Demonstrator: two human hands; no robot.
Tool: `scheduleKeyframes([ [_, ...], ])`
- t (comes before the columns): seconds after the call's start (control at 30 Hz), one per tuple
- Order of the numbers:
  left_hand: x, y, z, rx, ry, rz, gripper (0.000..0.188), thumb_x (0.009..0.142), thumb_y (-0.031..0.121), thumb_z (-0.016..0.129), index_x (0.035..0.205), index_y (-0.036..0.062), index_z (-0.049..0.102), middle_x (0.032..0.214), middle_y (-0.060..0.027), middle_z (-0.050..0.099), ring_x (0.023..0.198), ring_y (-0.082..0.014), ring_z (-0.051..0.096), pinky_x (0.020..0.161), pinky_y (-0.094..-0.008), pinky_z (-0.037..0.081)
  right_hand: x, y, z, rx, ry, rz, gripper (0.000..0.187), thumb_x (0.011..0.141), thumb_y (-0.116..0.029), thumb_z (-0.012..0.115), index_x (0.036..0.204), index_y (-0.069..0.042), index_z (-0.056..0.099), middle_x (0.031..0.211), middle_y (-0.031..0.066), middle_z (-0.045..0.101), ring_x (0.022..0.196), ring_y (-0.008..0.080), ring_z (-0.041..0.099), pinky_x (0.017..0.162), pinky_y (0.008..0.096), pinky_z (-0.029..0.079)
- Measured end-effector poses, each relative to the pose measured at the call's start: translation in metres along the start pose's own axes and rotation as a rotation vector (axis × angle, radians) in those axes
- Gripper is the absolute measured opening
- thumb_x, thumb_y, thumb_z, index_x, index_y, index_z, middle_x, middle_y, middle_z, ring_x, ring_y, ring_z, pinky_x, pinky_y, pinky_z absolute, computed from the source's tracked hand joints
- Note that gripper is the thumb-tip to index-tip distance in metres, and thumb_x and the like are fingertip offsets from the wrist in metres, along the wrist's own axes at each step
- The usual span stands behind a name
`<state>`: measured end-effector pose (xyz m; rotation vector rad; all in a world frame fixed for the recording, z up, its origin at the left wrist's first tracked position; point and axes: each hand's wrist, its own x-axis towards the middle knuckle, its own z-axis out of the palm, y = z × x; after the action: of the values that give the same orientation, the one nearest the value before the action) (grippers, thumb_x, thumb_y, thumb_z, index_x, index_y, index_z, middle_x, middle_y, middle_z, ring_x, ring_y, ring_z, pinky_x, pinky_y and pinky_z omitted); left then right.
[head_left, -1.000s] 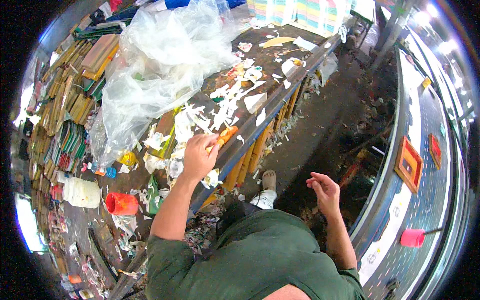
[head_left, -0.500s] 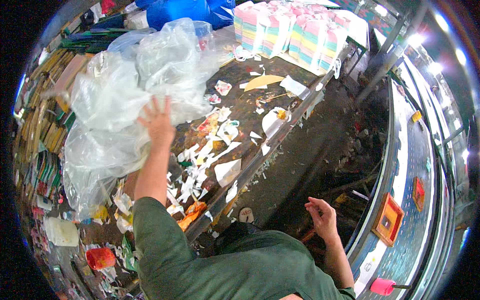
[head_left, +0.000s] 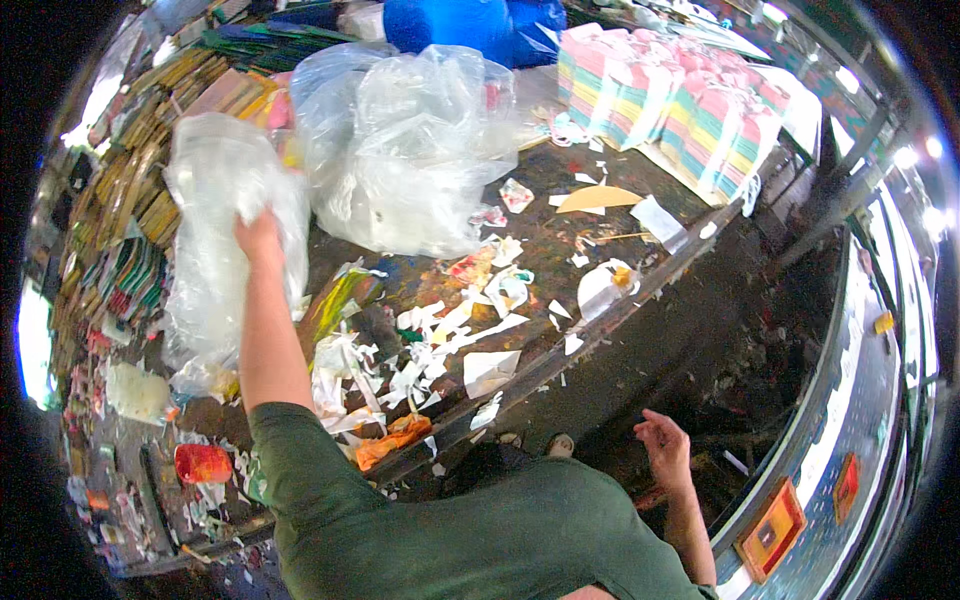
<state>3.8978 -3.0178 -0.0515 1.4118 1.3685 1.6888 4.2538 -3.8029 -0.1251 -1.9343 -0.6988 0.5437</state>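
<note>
My left hand [head_left: 260, 237] reaches forward over the left of the work table and grips a crumpled clear plastic bag [head_left: 200, 265]; the film covers its fingertips. Close to its right stands a second, bulkier clear plastic bag [head_left: 420, 150], a gap of tabletop between the two. My right hand [head_left: 664, 448] hangs in the air off the table's near edge, its fingers loosely bent and apart, holding nothing. White paper scraps [head_left: 425, 335] and a crumpled orange piece [head_left: 392, 440] lie on the dirty tabletop [head_left: 545, 225] between my arms.
Tied stacks of pastel sheets [head_left: 670, 105] stand at the far right of the table, near blue wrapped bundles [head_left: 445, 30]. Screen-printing frames or boards [head_left: 150, 205] are piled on the left, above a red tub [head_left: 203, 463]. A long printing table [head_left: 850, 440] with an orange frame [head_left: 771, 531] runs along the right.
My left hand has gone from spread on the plastic to gripping one bag, now moved left and apart from the other. The view has swung left. My right hand stays low and free.
</note>
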Motion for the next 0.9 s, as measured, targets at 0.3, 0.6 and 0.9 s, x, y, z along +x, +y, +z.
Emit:
scheduleKeyframes([
  [0.3, 0.136, 0.297, -0.170, 1.632, 0.385, 0.579, 0.049, 0.109, 0.028, 0.058, 0.156, 0.0142, 0.064, 0.147, -0.0157, 0.075, 0.131, -0.0374, 0.074, 0.118, -0.0584, 0.052, 0.065, -0.022, 0.010, -0.111, -0.162, -0.203, 0.034, 0.110, -0.005, 0.073, 0.143, 0.002, 0.073, 0.114, 0.0126, 0.084, 0.101, 0.0175, 0.079, 0.092, 0.0339, 0.062],
  [0.6, 0.111, 0.363, -0.123, 0.717, 0.309, 0.591, 0.070, 0.102, 0.040, 0.072, 0.165, 0.0154, 0.050, 0.159, -0.0201, 0.059, 0.145, -0.0390, 0.061, 0.126, -0.0583, 0.044, 0.060, -0.026, 0.012, -0.263, -0.268, -0.183, 0.036, 0.105, -0.004, 0.075, 0.141, -0.003, 0.075, 0.119, 0.0139, 0.084, 0.101, 0.0244, 0.082, 0.089, 0.0372, 0.065],
  [0.9, 0.099, 0.287, 0.066, -0.318, -0.324, -0.171, 0.109, 0.094, 0.049, 0.087, 0.178, 0.0123, 0.029, 0.176, -0.0263, 0.037, 0.159, -0.0413, 0.044, 0.130, -0.0595, 0.040, 0.033, -0.027, 0.013, -0.302, -0.208, -0.213, 0.033, 0.103, -0.002, 0.076, 0.135, -0.001, 0.076, 0.116, 0.0179, 0.082, 0.105, 0.0332, 0.082, 0.090, 0.0415, 0.065],
])
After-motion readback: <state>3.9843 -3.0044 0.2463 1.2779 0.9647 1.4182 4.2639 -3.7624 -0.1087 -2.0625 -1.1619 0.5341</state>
